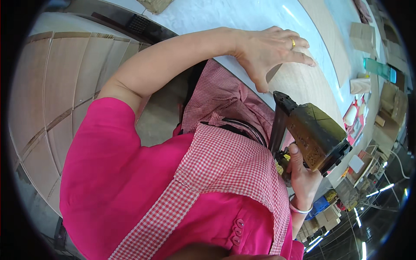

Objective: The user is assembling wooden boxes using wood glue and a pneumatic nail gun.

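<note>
My left hand (277, 54) reaches across the table and grips a pale wooden piece (303, 82), the thumb at its near edge and the fingers bent over its far side. A dark end face of the wood shows between thumb and forefinger. My right hand (303, 175) is wrapped round the handle of a worn, dark nail gun (318, 134). The gun's nose sits close to the near edge of the wood, just below my left thumb; I cannot tell whether it touches. Part of the right hand's fingers is hidden behind the gun.
The piece lies on a white tabletop (208, 17). Long pale boards (327, 30) stretch along it. Farther right are a wooden block (360, 86), a teal bottle (379, 70) and stacked wood (362, 37). Stacked wooden panels (65, 82) stand at left.
</note>
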`<state>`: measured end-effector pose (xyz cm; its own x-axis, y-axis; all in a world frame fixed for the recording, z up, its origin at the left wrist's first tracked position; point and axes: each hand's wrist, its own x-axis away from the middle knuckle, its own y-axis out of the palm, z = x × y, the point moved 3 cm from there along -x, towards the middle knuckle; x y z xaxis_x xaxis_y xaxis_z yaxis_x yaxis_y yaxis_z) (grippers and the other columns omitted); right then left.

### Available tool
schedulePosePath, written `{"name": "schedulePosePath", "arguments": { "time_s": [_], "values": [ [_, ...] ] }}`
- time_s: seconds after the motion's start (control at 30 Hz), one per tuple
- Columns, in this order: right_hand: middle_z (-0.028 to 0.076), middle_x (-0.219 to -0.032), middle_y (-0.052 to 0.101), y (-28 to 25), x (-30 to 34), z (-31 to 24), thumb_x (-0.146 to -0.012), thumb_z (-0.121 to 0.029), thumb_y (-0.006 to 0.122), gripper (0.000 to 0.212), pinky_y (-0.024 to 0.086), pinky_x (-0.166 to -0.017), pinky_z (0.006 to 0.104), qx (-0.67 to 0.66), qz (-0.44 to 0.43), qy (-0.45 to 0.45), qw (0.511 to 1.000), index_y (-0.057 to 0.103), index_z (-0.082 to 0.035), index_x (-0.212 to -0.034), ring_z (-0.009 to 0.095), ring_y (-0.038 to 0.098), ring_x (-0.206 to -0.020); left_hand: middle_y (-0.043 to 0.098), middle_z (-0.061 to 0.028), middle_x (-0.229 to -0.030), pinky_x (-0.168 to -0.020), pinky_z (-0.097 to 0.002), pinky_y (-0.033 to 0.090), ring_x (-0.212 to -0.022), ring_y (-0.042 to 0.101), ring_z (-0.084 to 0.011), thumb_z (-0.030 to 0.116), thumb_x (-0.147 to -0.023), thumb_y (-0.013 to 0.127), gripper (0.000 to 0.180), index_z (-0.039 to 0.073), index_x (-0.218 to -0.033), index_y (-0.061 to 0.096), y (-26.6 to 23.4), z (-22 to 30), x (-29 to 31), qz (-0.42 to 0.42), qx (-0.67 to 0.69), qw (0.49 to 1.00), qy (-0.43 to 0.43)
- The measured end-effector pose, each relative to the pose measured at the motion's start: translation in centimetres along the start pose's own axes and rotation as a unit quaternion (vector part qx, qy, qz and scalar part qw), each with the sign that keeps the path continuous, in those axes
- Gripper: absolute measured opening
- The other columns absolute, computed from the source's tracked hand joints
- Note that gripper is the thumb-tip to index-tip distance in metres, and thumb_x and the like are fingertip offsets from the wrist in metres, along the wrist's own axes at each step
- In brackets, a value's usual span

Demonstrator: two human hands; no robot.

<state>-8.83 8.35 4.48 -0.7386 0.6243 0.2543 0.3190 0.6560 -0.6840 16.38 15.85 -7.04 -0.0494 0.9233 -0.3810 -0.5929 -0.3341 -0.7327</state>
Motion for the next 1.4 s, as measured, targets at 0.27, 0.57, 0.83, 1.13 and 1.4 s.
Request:
{"name": "schedulePosePath", "arguments": {
  "time_s": [0.27, 0.57, 0.83, 1.13, 1.4],
  "values": [
    [0.004, -0.079, 0.064, 0.6, -0.1, -0.2, -0.087, -0.025, 0.075, 0.038, 0.037, -0.042, 0.0216, -0.008, -0.006, 0.03, 1.0, 0.061, 0.001, -0.11, 0.007, 0.05, -0.049, 0.035, -0.0241, -0.146, -0.106, -0.054, 0.031, -0.136, 0.031, -0.0417, 0.041, -0.051, 0.081, 0.108, 0.018, -0.146, 0.036, 0.0, 0.0, 0.1, 0.013, -0.011, 1.0, 0.002],
    [0.003, -0.076, 0.062, 0.7, -0.6, -1.8, -0.087, -0.025, 0.075, 0.037, 0.035, -0.042, 0.0211, -0.003, -0.012, 0.018, 1.0, 0.062, 0.002, -0.109, 0.006, 0.048, -0.049, 0.028, -0.0239, -0.15, -0.114, -0.0506, 0.023, -0.14, 0.026, -0.0401, 0.043, -0.056, 0.085, 0.116, 0.017, -0.152, 0.024, 0.3, -0.3, 1.0, 0.035, 0.061, 0.998, -0.007],
    [0.0, -0.068, 0.058, -1.6, -5.1, -3.9, -0.088, -0.028, 0.073, 0.037, 0.033, -0.04, 0.0207, 0.133, -0.012, -0.033, 0.99, 0.062, 0.001, -0.109, 0.005, 0.045, -0.046, 0.033, -0.0231, -0.147, -0.115, -0.0455, 0.027, -0.139, 0.028, -0.0369, 0.053, -0.068, 0.08, 0.118, -0.002, -0.15, 0.016, 1.2, -0.1, 4.0, 0.062, 0.31, 0.921, -0.228],
    [-0.001, -0.065, 0.057, -1.3, -7.7, -4.5, -0.09, -0.032, 0.071, 0.038, 0.032, -0.04, 0.0204, 0.132, -0.066, -0.046, 0.988, 0.063, 0.001, -0.108, 0.004, 0.044, -0.046, 0.04, -0.0199, -0.141, -0.113, -0.0453, 0.03, -0.135, 0.032, -0.0362, 0.057, -0.071, 0.077, 0.116, -0.002, -0.15, 0.014, 3.4, 0.1, 4.7, 0.111, 0.255, 0.928, -0.25],
    [-0.001, -0.063, 0.056, -0.8, -7.9, -5.7, -0.09, -0.032, 0.071, 0.038, 0.032, -0.041, 0.0203, 0.101, -0.068, 0.024, 0.992, 0.064, 0.001, -0.107, 0.004, 0.045, -0.046, 0.041, -0.0204, -0.139, -0.112, -0.0456, 0.03, -0.135, 0.032, -0.0368, 0.052, -0.07, 0.079, 0.117, 0.0, -0.151, 0.012, 3.4, 0.2, 4.5, 0.109, 0.249, 0.928, -0.255]
  ]
}}
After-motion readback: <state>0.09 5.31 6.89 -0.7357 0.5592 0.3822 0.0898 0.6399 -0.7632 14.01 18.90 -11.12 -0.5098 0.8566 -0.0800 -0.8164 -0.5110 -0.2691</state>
